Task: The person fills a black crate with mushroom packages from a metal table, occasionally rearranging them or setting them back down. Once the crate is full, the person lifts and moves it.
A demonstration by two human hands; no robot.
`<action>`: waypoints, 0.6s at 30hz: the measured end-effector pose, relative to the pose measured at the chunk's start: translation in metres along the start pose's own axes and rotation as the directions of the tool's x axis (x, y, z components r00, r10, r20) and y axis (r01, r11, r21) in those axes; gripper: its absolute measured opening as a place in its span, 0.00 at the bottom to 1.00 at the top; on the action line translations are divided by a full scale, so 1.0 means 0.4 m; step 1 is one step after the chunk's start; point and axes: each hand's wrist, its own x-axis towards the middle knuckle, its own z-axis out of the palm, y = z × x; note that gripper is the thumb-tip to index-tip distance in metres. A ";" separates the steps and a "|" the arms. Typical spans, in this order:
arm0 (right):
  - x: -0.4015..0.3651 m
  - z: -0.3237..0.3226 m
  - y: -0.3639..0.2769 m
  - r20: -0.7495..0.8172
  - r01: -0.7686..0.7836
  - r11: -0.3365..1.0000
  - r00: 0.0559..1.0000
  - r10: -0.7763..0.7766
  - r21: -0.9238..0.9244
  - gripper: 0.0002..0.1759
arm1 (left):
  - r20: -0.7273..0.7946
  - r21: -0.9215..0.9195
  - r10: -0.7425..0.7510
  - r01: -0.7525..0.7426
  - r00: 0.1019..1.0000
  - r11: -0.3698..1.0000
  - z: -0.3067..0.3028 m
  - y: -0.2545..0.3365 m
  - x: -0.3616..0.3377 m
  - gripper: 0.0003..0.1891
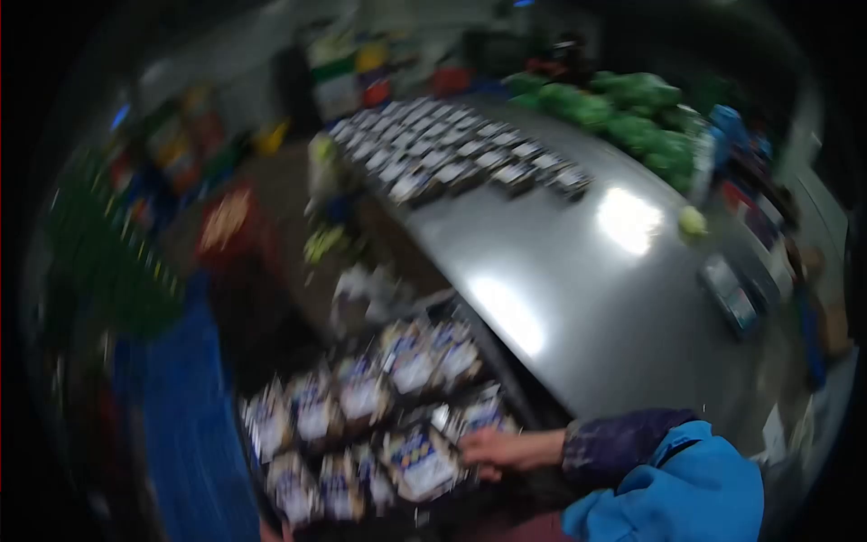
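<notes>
A black crate [533, 397] in front of me holds two rows of clear-wrapped packs with white and blue labels, the whole scene smeared by motion. My right hand [506, 452] reaches in from the right, its fingers curled at the right edge of a labelled pack [420, 462] in the near row. Beyond those fingers lies another labelled pack [483, 414]. Only the fingertips of my left hand [275, 531] show, at the bottom edge of the picture, bent against the crate's near left corner.
A long steel table [578, 298] runs away from me, with many similar packs [433, 149] in rows at its far end. Green bagged vegetables [623, 113], a scale-like device [730, 294] and a pale round vegetable [692, 221] line its right side. A red crate [230, 221] stands left.
</notes>
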 end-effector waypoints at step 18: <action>0.284 0.294 0.095 -0.153 -0.132 0.786 0.987 0.048 -0.604 0.10 | -0.004 0.132 -0.168 0.167 0.986 0.977 -0.031 0.018 -0.028 0.33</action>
